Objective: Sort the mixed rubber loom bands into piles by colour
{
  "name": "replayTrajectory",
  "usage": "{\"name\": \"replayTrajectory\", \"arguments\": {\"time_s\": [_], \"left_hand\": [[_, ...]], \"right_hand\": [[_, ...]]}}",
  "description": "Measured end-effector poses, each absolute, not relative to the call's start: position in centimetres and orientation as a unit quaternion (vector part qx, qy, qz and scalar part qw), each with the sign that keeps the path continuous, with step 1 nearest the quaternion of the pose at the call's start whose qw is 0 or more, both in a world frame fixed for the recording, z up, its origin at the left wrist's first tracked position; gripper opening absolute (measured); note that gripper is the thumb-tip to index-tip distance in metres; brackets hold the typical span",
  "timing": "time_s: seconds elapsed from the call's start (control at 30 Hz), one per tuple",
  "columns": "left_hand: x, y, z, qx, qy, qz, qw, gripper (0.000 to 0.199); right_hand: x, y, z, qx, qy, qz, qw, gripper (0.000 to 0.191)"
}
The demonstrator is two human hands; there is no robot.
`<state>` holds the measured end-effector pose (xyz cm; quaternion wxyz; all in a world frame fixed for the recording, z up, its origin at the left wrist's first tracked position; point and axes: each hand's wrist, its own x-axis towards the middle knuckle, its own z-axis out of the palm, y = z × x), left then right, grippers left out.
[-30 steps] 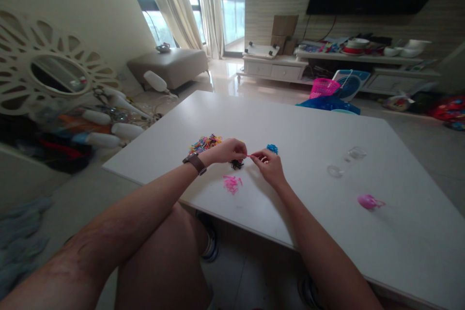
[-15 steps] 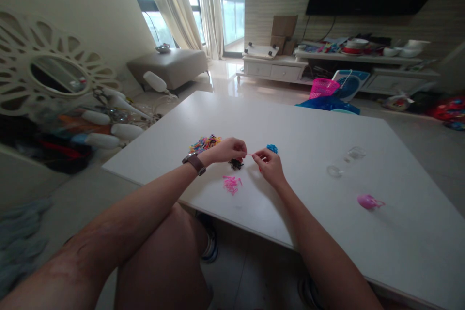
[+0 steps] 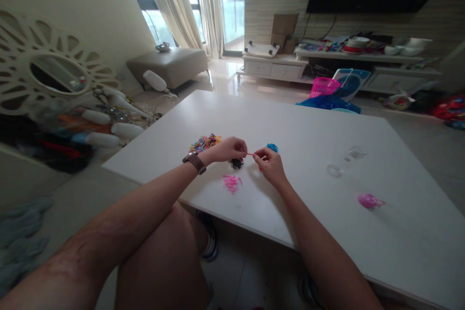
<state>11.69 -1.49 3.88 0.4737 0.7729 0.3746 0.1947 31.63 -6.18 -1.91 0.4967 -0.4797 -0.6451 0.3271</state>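
A thin red band [image 3: 250,154] is stretched between my two hands above the white table [image 3: 290,128]. My left hand [image 3: 234,149] pinches its left end, and my right hand [image 3: 268,161] pinches the right end. Multicoloured small bands [image 3: 206,143] lie in a pile left of my left hand. Black bands [image 3: 237,164] sit just under its fingers, partly covered. Nearer the front edge is a pink pile [image 3: 232,183]. Blue bands [image 3: 272,147] lie just beyond my right hand. Some red shows beneath my right fingers, mostly hidden.
On the table's right side are a clear round piece [image 3: 334,170], another clear piece [image 3: 357,152] and a pink rounded object [image 3: 369,201] with a loop. Lamp parts [image 3: 125,131] stand beyond the left edge. A pink basket [image 3: 324,87] is behind the table.
The piece between my fingertips looked pale pink before and now shows as red. Both hands have stayed in nearly the same place.
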Motion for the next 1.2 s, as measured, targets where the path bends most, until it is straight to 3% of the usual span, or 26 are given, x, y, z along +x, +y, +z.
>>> {"name": "replayTrajectory", "arguments": {"time_s": [0.33, 0.5, 0.7, 0.97, 1.2], "left_hand": [[11.6, -0.8, 4.4, 0.752, 0.393, 0.234, 0.475, 0.008], [12.8, -1.6, 3.6, 0.79, 0.364, 0.199, 0.451, 0.009], [10.3, -0.6, 3.6, 0.759, 0.441, 0.247, 0.411, 0.016], [5.0, 0.8, 3.6, 0.693, 0.554, 0.324, 0.328, 0.022], [1.0, 1.3, 2.6, 0.619, 0.631, 0.335, 0.326, 0.024]], "right_hand": [[33.0, -5.9, -0.9, -0.507, -0.648, 0.237, 0.516, 0.012], [33.0, -6.0, -0.9, -0.46, -0.708, 0.263, 0.467, 0.014], [36.2, -5.0, -0.7, -0.527, -0.63, 0.221, 0.525, 0.015], [37.8, -4.4, -1.8, -0.539, -0.743, 0.209, 0.338, 0.008], [37.8, -5.1, -1.0, -0.588, -0.765, 0.148, 0.216, 0.011]]}}
